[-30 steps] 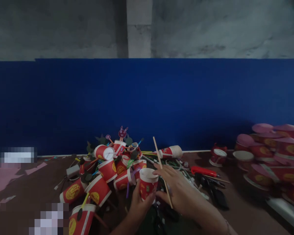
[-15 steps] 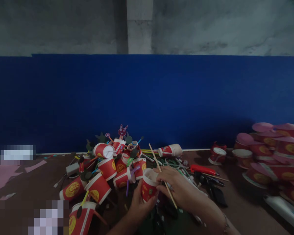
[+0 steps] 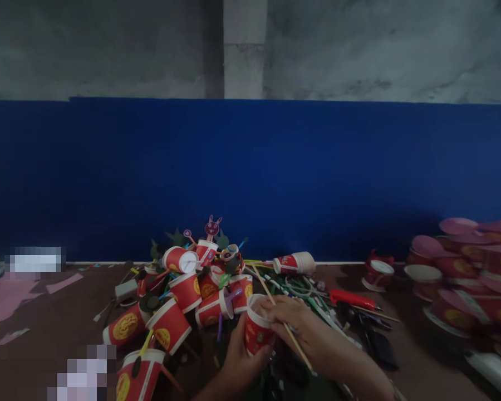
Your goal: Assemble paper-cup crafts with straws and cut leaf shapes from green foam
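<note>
At mid-table, left hand (image 3: 237,356) gripped a cup (image 3: 256,328) w/ right hand (image 3: 296,328) pinching a stick (image 3: 275,306), prob. at its rim; a hard push could've crushed it.

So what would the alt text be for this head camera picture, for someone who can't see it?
A person's left hand holds a red paper cup while the right hand holds a thin wooden stick at its rim. Behind lies a pile of red cups on a brown table, before a blue wall panel.

Left hand (image 3: 239,362) grips red paper cup (image 3: 256,332); right hand (image 3: 300,328) holds wooden stick (image 3: 281,318) at rim.
</note>
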The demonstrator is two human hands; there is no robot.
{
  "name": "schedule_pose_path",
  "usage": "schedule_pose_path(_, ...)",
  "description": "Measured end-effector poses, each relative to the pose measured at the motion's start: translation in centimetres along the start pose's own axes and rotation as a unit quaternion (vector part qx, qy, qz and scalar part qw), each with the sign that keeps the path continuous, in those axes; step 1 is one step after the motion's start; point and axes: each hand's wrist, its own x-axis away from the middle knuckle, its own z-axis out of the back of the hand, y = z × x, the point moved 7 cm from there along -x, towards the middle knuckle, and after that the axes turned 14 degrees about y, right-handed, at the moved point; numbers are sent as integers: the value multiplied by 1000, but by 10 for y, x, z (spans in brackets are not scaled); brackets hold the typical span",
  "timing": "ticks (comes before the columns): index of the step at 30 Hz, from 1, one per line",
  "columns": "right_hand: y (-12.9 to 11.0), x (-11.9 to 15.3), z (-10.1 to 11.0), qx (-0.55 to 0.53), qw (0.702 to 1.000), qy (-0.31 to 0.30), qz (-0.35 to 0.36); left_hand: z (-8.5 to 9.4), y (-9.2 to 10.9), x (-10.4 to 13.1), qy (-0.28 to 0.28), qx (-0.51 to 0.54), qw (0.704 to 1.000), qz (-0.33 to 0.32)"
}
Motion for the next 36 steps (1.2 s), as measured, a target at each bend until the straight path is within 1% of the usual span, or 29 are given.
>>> schedule_pose_path(4,4,3,0,11,1000,7,-9,-2,4,0,-10,3,1000,-3)
schedule_pose_path(7,6,5,-2,10,1000,2,-13,1,1,0,2,-15,1000,-7)
schedule_pose_path(12,9,6,-5,7,1000,-8,-19,4,-4,1,12,1,1000,-4)
schedule_pose_path(17,13,7,-8,-14,998,-36,-41,3,1,1,6,-24,999,-33)
schedule_pose_path(20,13,6,-9,-22,998,-42,-48,4,3,0,9,-37,998,-54)
schedule_pose_path(23,11,5,-8,-25,998,-30,-48,5,4,0,14,-52,996,-71)
schedule_pose_path(28,1,1,-7,-58,998,1,-32,4,1,2,11,-26,998,-63)
schedule_pose_path(31,-1,0,-8,-72,997,13,-26,4,0,2,11,-29,998,-58)
schedule_pose_path(34,1,-1,-10,-76,996,26,-25,2,4,2,0,-21,998,-54)
schedule_pose_path(36,3,-2,-11,-81,996,27,-29,1,9,2,2,-16,999,-49)
